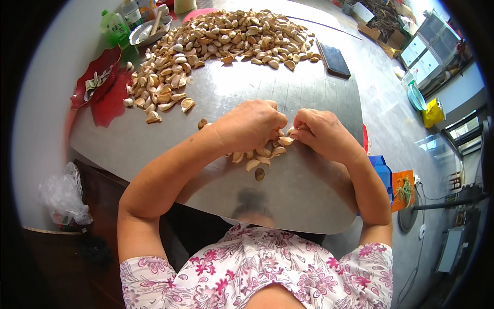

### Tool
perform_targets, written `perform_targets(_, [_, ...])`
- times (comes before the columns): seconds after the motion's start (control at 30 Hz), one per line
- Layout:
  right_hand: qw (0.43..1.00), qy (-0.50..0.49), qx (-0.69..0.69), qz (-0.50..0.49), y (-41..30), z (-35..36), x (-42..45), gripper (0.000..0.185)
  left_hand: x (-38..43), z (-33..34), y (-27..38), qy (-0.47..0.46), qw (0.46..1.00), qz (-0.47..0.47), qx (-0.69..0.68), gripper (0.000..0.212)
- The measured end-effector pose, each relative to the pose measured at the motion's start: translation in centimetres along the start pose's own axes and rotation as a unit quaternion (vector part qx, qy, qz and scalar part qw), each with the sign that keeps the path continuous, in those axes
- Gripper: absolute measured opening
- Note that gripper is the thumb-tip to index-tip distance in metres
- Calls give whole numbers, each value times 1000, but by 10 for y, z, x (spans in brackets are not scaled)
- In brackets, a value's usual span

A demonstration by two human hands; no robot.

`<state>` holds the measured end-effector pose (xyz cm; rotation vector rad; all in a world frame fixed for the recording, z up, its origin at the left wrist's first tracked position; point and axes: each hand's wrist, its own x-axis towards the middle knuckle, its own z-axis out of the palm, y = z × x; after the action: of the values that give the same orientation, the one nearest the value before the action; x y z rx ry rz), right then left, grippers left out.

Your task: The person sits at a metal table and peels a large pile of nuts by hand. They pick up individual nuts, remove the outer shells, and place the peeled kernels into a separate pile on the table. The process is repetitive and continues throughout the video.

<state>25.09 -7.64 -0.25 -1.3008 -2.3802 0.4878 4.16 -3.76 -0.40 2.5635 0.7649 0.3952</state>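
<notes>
Above the sheet-metal tabletop (308, 197), my left hand (251, 125) is bent down with curled fingers. Its fingertips meet the small group of garlic cloves, and a clove beside them is partly covered, so its grip is unclear. Close by on the right, my right hand (324, 133) pinches a garlic clove (291, 130) between thumb and fingers. Pale garlic cloves (263, 161) lie loosely below the hands. Nearer my body rests a small brown piece (259, 174), and a similar brown lump (202, 123) shows beside my left forearm.
A large heap of unpeeled garlic cloves (231, 36) covers the table's far side. A dark smartphone (334, 60) lies near the right edge. On the left are a red wavy-rimmed dish (83, 83), a metal bowl (164, 29) and a green bottle (115, 31).
</notes>
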Motion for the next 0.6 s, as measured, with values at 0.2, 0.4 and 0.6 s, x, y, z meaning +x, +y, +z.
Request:
perform_targets(0.2, [1000,9,-12,7,1,2,1,18,3,1,6,-17,998,-29,46,13])
perform_targets(0.4, [990,52,118,55,9,5,1,17,7,1,0,80,997,-4,5,15])
perform_targets(0.6, [710,-77,693,98,6,-18,2,23,4,-38,-32,-31,724,-69,-686,21])
